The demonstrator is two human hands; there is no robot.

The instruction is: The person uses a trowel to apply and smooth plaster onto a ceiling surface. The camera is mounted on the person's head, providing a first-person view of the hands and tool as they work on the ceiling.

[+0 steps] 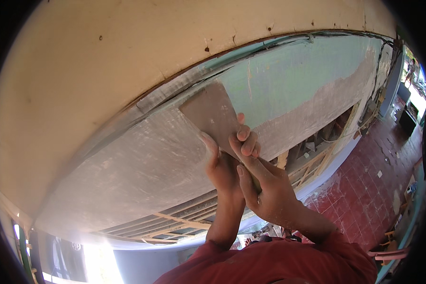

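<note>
A wide, flat, grey-brown rectangular blade [212, 111], like a filling knife or scraper, lies against the wall. My left hand [221, 166] grips its lower left side, with the thumb up along the edge and the other fingers mostly hidden. Around the lower right side curl the fingers of my right hand [265, 182], whose thumb points up beside my left wrist. A yellowish strip, perhaps a handle, shows between my palms. Left of the blade spreads a streaky grey coating [142, 161]; to the right is turquoise paint [298, 80], with a grey band below it.
A tan panel with several dark holes [128, 38] curves overhead. Dark cables [326, 34] run along its edge. Below the wall are openings with wooden slats [175, 217]. Red floor tiles [359, 184] lie to the right, near a bright doorway [414, 90].
</note>
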